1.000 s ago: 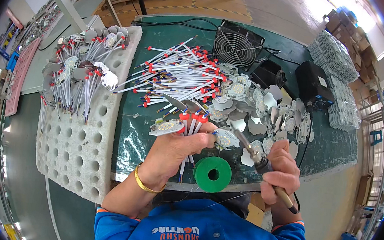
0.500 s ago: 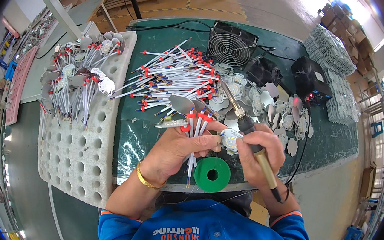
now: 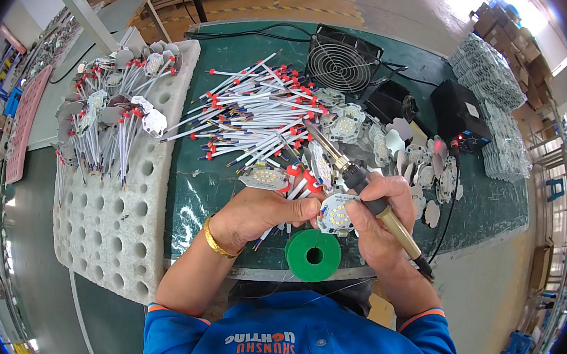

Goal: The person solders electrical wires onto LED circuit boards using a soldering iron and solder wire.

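Observation:
My left hand (image 3: 259,214) is closed around a bunch of white wires with red collars (image 3: 296,190), fitted to LED boards; one such board (image 3: 263,178) sticks out above my thumb. My right hand (image 3: 383,221) grips a soldering iron (image 3: 397,233), its metal tip pointing up and left over the table. Between the two hands is a white LED board (image 3: 336,214) with yellow chips, its face turned up. My right thumb and fingers meet its right edge, and the left fingertips are at its left edge. Just below lies a green solder spool (image 3: 295,254).
A pile of loose white wires (image 3: 252,116) spreads ahead, beside scattered LED boards (image 3: 375,141). Behind stand a black fan (image 3: 340,66) and a black box with a red light (image 3: 461,116). A foam tray with holes (image 3: 111,229) holds wired boards at left. Board stacks (image 3: 491,81) rise at far right.
The LED board between my hands has turned to face up and sits slightly lower. The bunch in my left hand has tilted, its boards showing chip faces. The soldering iron has shifted slightly down and left.

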The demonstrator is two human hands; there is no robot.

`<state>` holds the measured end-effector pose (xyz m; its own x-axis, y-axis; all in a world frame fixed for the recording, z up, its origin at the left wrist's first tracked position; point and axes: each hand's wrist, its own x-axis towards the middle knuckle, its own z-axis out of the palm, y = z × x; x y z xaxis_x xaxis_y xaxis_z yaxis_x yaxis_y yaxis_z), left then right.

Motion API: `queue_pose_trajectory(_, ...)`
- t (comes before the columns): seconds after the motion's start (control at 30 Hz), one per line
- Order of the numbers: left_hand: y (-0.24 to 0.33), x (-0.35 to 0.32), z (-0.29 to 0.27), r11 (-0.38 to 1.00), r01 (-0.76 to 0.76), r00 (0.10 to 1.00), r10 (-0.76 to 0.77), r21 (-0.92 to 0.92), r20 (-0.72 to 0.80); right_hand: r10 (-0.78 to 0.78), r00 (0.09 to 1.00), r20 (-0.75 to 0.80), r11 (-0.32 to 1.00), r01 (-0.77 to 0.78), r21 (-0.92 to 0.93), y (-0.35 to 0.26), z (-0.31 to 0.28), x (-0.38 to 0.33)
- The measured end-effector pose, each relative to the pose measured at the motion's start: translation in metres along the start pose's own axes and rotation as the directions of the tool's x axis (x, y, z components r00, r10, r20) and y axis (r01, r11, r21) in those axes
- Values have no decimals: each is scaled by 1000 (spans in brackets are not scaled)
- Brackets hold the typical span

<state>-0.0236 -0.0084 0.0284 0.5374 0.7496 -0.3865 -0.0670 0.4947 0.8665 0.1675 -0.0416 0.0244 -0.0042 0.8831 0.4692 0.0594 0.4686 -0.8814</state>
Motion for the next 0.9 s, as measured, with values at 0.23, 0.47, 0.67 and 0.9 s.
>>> queue_pose_trajectory(0.23, -5, 8, 4, 990, -139, 989, 139, 4, -39, -87, 996, -28, 994, 85, -63, 5, 8, 5)
queue_pose_trajectory(0.47, -8, -6, 11, 947, -309, 950, 303, -84, -82, -115, 987, -111, 893, 54, -446, 1, 12, 7)
queue_pose_trajectory(0.67, 11, -68, -5, 967, -231, 940, 250, 105, -233, -50, 977, -205, 999, 50, -7, 21, 1, 3)
queue_pose_trajectory(0.9, 22, -150, -94, 928, -255, 734, 369, 271, -570, -9, 977, -212, 999, -2, -48, 26, -3, 2)
